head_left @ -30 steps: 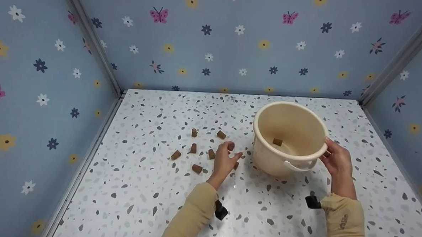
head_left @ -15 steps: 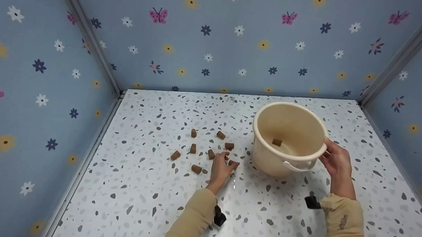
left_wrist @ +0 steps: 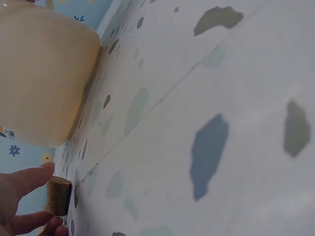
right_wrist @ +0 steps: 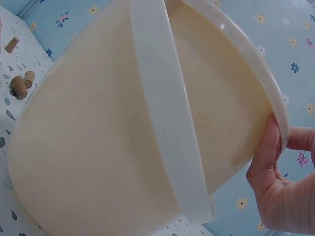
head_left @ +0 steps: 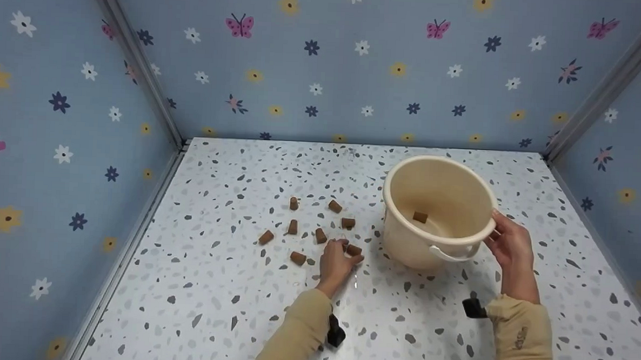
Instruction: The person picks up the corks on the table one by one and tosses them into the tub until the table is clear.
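My left hand (head_left: 336, 264) is low at the tabletop, thumb and fingers spread either side of a tapered cork stopper (head_left: 353, 250). In the left wrist view, the thumb (left_wrist: 34, 179) is above that cork (left_wrist: 59, 196), with fingertips right at its lower end. A cream bucket (head_left: 420, 252) stands tilted on the right, its white handle (head_left: 452, 256) hanging down in front. My right hand (head_left: 514, 245) grips the bucket's right rim, thumb and fingers on either side of the wall, as the right wrist view shows. One cork (head_left: 420, 217) lies inside the bucket.
Several more cork stoppers lie scattered left of the bucket, among them a near cork (head_left: 298, 258), a leftmost cork (head_left: 266, 237) and a far cork (head_left: 335, 206). Flower-patterned blue panels (head_left: 336, 67) enclose the speckled white table (head_left: 212, 305) at the back and sides.
My left hand has come down and back toward me, from beside a farther cork to the one nearest the bucket's front. The right hand and bucket have stayed put.
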